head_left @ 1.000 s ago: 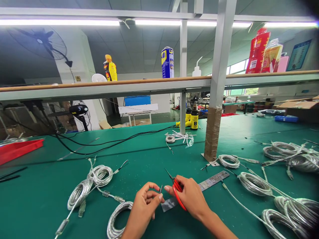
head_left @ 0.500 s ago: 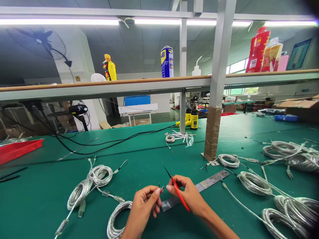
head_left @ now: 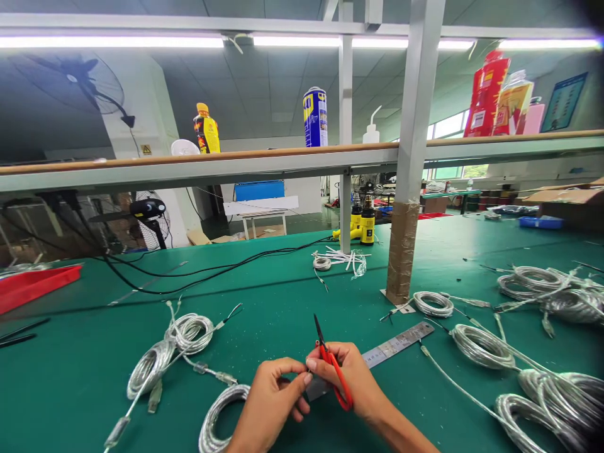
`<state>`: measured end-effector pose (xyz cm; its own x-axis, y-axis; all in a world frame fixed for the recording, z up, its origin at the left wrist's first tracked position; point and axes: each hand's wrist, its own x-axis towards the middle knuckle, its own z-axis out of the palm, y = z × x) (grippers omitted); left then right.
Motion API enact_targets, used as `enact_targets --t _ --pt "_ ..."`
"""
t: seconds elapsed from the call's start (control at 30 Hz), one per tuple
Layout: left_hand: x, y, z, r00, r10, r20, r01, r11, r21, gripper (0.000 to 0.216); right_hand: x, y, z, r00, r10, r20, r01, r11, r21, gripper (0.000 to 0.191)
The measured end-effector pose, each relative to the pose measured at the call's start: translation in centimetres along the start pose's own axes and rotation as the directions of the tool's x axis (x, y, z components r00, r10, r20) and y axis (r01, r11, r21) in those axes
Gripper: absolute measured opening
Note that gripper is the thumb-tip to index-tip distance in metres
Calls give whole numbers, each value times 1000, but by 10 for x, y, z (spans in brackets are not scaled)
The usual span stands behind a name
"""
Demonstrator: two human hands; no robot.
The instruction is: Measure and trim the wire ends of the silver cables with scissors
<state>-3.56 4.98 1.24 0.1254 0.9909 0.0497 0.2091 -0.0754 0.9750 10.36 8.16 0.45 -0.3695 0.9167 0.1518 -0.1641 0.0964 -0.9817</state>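
Red-handled scissors (head_left: 336, 372) rest in my right hand (head_left: 353, 376), their dark blades pointing up and away from me. The thumb and forefinger of that hand meet the fingertips of my left hand (head_left: 276, 393). My left hand pinches the thin wire end (head_left: 309, 372) of a cable, mostly hidden by the fingers. A coiled clear-jacketed cable (head_left: 214, 418) lies partly behind my left wrist. Under my right hand a steel ruler (head_left: 399, 345) lies slantwise on the green bench top (head_left: 274, 327).
More cable coils lie at left (head_left: 189, 333) and in a pile at right (head_left: 484, 346). A taped post (head_left: 402, 251) rises from the bench and carries a shelf (head_left: 264, 154) with bottles. Yellow heat guns (head_left: 365, 226), white scraps (head_left: 344, 257) and a red tray (head_left: 40, 286) stand farther back.
My right hand has shifted left, bringing its thumb and forefinger against my left fingertips at the wire. The scissors have turned in my right hand, showing more of their handles.
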Motion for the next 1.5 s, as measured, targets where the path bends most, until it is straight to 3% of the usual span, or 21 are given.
enact_targets --t 0.17,0.47,0.6,1.0,1.13,1.27,1.4,1.5 --pt "-8 12 -1 981 187 -48 -172 961 218 24 0 -2 0 1000 -2 -20 2 1000 -11 38" --pt "-6 8 0 982 158 -104 -152 986 64 28 1 0 0 996 28 -90 -19 995 99 40" --pt "-6 10 0 984 146 -103 -145 989 15 27 1 0 0 999 30 -40 -27 997 69 39" --pt "-9 13 0 977 207 -59 -193 964 182 30 -1 4 5 1000 -1 -31 2 999 35 35" --pt "-7 11 0 976 203 -76 -194 975 112 28 -1 -1 3 1000 -13 -27 12 999 -45 37" --pt "-5 13 -2 977 158 -143 -165 986 -35 24 -5 -9 0 990 -112 -86 86 962 -260 31" --pt "-4 16 -6 977 116 -178 -139 982 -128 23 -9 -11 -1 981 -177 -73 108 827 -552 29" --pt "-4 16 -8 979 109 -173 -135 980 -147 27 -10 -8 -1 984 -166 -60 81 729 -680 32"
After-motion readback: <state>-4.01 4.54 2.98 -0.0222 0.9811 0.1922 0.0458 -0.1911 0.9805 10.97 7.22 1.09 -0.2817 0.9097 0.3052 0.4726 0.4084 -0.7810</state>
